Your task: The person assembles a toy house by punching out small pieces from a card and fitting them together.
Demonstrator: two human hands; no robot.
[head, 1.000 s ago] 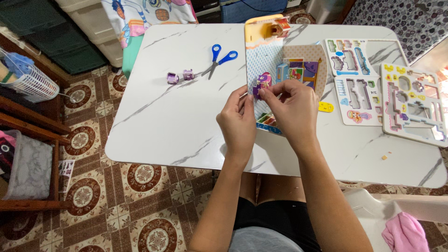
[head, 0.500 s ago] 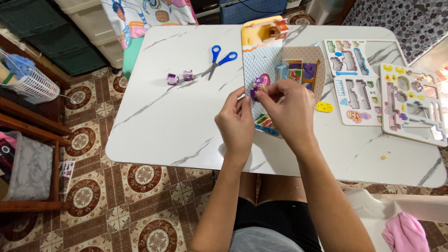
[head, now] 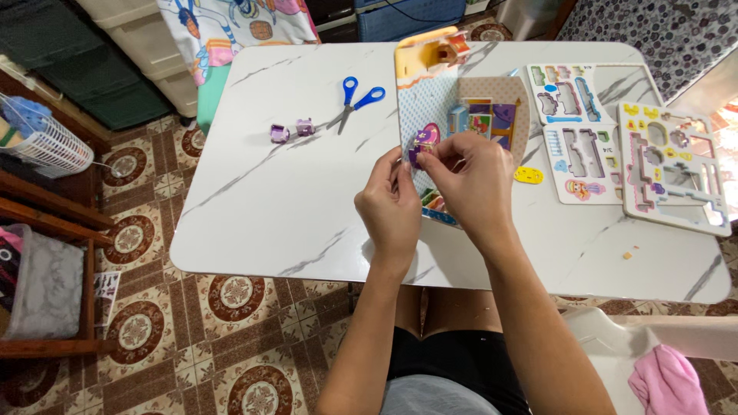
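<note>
— What's the biggest thing in view?
— A white marble-patterned worktop (head: 292, 200) with rounded corners, standing on a brown patterned tile floor (head: 154, 338).

— And on it?
— Toward the far right lie three punched-out white foam craft sheets (head: 669, 165) with pastel shapes, side by side. In the middle, partly under the hands, lies a flat colourful printed cardboard scene board (head: 469, 115) with a yellow top edge. Left of it rest blue-handled scissors (head: 355, 100), blades closed as far as I can tell, and farther left two small purple assembled pieces (head: 292, 131) sit just beside each other. A small yellow cut-out piece (head: 528, 175) lies right of the hands.

— What are the hands doing?
— The left hand (head: 390, 211) and right hand (head: 470, 184) meet above the board. Both sets of fingers (head: 442, 150) pinch a small purple and pink foam piece (head: 423, 142) between them, held just over the board's left part; I can't tell whether it touches the board.

— So neither hand is relaxed?
— No, both are closed in a fine fingertip grip on that piece.
</note>
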